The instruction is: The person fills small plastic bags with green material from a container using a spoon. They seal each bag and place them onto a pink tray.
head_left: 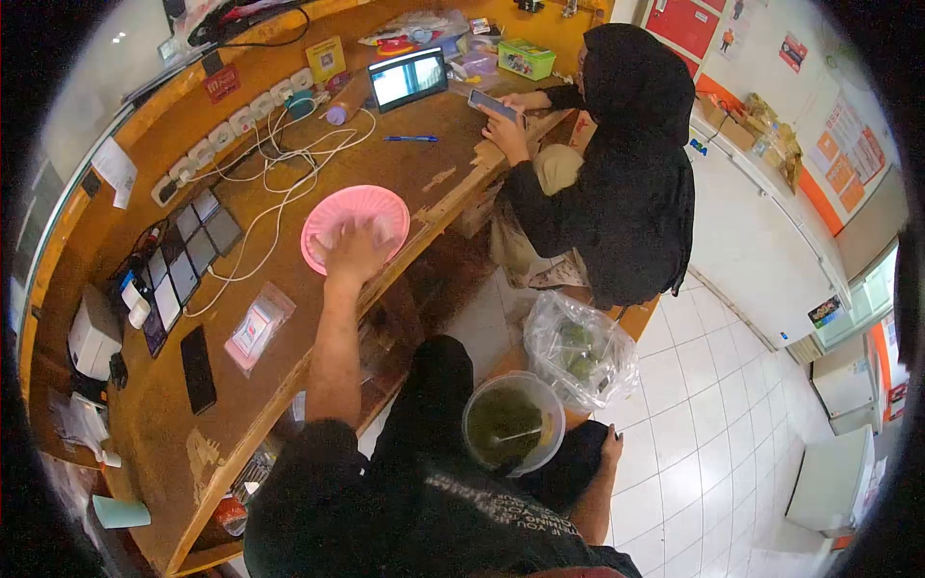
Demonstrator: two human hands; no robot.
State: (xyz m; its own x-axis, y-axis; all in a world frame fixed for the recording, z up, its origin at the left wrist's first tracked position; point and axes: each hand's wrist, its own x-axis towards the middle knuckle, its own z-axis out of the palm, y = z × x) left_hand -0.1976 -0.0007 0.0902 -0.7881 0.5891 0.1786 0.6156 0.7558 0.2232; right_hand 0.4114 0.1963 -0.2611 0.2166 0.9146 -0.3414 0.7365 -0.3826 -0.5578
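Note:
My left hand (356,249) reaches over a pink round plate (383,204) on the wooden desk, its fingers spread and somewhat blurred over the plate's middle. Whether the fingertips touch the plate I cannot tell. Low on the right, my right hand (612,447) is beside my dark-clothed leg, mostly seen edge-on, and its fingers are hard to make out. Between my arms stands a clear round tub (551,424) with dark green contents and a pale stick or utensil in it. Behind the tub lies a transparent plastic bag (617,371) with green items inside.
A person in black (636,183) sits at the right, holding a phone (496,104). On the desk are a tablet (407,79), a blue pen (411,139), white cables, several phones, a black phone (198,369) and a plastic packet (256,329). The desk edge runs beside my left forearm.

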